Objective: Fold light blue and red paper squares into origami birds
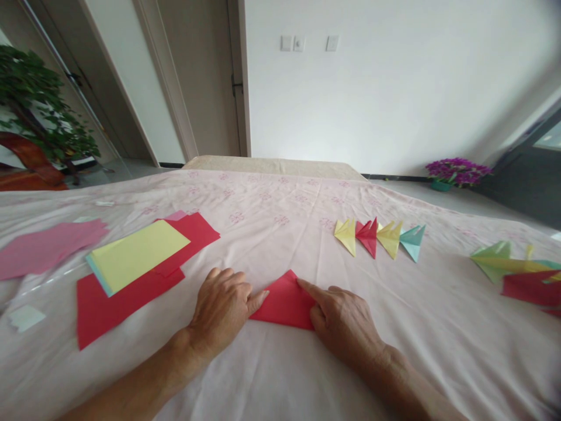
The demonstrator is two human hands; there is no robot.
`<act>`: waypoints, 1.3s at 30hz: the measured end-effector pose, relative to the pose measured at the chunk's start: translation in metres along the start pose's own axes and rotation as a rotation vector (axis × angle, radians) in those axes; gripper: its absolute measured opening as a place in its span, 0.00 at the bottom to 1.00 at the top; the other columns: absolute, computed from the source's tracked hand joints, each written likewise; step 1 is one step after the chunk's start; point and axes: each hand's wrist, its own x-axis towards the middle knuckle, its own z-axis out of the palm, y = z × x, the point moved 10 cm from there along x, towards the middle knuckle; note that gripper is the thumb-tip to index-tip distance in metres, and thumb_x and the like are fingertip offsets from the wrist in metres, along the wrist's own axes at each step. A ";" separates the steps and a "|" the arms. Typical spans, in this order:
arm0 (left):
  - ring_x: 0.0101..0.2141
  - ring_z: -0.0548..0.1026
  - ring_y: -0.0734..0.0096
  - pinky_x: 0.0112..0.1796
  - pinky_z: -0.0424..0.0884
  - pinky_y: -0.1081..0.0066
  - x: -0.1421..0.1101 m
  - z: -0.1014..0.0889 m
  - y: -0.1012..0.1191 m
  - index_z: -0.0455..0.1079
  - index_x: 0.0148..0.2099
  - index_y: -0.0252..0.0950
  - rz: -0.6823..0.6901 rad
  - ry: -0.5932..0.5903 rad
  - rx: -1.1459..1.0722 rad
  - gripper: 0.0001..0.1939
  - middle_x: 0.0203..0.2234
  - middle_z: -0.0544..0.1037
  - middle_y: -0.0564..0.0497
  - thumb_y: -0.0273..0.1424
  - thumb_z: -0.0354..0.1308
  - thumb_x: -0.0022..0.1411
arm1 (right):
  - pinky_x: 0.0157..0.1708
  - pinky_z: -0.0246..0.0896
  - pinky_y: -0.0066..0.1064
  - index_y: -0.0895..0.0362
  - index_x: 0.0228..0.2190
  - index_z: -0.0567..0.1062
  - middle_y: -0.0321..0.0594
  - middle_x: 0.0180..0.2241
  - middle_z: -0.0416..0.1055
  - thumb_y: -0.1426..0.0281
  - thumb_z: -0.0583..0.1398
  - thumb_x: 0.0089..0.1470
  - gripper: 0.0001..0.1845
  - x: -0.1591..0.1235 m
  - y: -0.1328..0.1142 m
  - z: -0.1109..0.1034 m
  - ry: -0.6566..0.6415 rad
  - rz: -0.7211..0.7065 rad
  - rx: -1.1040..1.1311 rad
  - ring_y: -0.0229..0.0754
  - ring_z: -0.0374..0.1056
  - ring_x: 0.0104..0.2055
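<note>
A sheet of red paper (284,301), folded to a triangle with its peak pointing away from me, lies flat on the cloth between my hands. My left hand (225,301) is closed, its fingers curled and its thumb pressed on the paper's left slanting edge. On the other side, my right hand (344,316) holds down the right part. Its index finger reaches along the right slanting edge near the peak, while the other fingers are curled under. The paper's right corner is hidden by that hand.
Left lie yellow sheets (144,251), red sheets (118,310), pink sheets (48,245) and a white scrap (27,318). Folded paper pieces (377,238) stand in a row to the right. More folded pieces (526,275) lie at far right. A pale cloth (272,374) covers the table.
</note>
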 end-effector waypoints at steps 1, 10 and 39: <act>0.29 0.70 0.62 0.34 0.55 0.62 0.000 0.000 0.000 0.70 0.22 0.38 0.001 0.005 0.003 0.23 0.22 0.74 0.49 0.42 0.52 0.66 | 0.29 0.53 0.30 0.47 0.55 0.70 0.40 0.28 0.76 0.74 0.53 0.52 0.29 0.000 0.000 0.000 0.000 0.000 0.000 0.43 0.71 0.30; 0.29 0.70 0.62 0.35 0.56 0.61 0.001 -0.002 0.000 0.70 0.21 0.38 0.002 0.012 0.003 0.22 0.21 0.74 0.49 0.42 0.54 0.65 | 0.28 0.52 0.30 0.45 0.55 0.70 0.40 0.28 0.76 0.74 0.53 0.52 0.29 0.002 0.003 -0.001 0.005 0.009 0.003 0.44 0.72 0.30; 0.44 0.71 0.61 0.46 0.64 0.59 -0.007 -0.020 0.019 0.72 0.42 0.38 0.183 0.175 -0.147 0.06 0.43 0.75 0.47 0.27 0.55 0.65 | 0.30 0.53 0.31 0.49 0.58 0.66 0.40 0.31 0.79 0.74 0.53 0.53 0.31 0.000 -0.004 -0.003 -0.007 -0.020 -0.062 0.43 0.72 0.32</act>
